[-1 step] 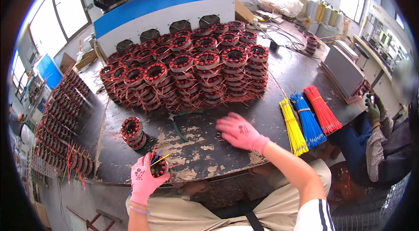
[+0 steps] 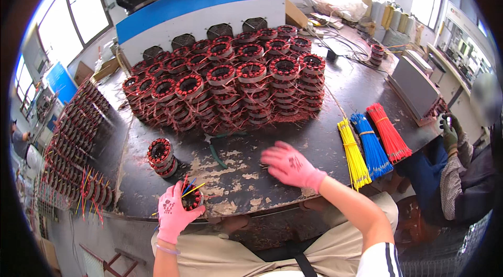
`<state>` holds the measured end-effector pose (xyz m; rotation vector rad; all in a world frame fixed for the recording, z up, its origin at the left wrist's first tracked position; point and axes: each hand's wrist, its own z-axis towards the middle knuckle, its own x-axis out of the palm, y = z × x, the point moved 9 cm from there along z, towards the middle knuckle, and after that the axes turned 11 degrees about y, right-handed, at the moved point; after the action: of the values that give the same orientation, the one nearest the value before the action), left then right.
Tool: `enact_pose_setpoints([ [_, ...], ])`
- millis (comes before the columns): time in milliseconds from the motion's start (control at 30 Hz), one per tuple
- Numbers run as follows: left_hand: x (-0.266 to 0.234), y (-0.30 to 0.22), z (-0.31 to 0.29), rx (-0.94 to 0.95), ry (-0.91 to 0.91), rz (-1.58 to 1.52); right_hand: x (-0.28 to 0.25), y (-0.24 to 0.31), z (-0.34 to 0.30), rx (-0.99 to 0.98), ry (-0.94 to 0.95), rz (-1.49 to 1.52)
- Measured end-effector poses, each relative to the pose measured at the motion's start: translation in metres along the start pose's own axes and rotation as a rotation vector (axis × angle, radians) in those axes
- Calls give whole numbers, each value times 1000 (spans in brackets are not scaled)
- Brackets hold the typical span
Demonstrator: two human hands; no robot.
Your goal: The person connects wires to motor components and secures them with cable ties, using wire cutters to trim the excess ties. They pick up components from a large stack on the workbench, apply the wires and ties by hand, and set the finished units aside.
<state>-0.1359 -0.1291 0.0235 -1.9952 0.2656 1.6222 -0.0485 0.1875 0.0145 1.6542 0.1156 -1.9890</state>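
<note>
Red-wound stator (image 2: 198, 200) | head view: at the near edge of the table (image 2: 285, 187), yellow and blue leads (image 2: 196, 188) poking up | my left hand (image 2: 174, 213): thumb and fingers gripping it | my right hand (image 2: 293, 166): palm down, fingers outstretched, right of the green-handled tool (image 2: 216, 156) | short stator stack (image 2: 162, 157) just beyond my left hand

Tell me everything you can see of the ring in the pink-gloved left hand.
The ring is short and round, with red, coil-like segments around a dark centre; red, blue and yellow wires stick out. It is at the near edge of the bench, gripped by the left hand, which hides its left side. Its underside is hidden.
</note>
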Motion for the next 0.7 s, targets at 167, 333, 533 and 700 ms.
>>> enact_pose_setpoints([
  [167,-4,4,-9,57,-67,87,29,25,-12,-173,129,-12],
  [333,-3,-12,7,76,28,64,-14,-102,-9,115,-92,100],
  [533,4,4,-5,73,2,39,-41,5,-34,-364,-545,2189],
  [700,4,-7,4,63,16,34,-80,40,-65,-438,-672,2226],
])
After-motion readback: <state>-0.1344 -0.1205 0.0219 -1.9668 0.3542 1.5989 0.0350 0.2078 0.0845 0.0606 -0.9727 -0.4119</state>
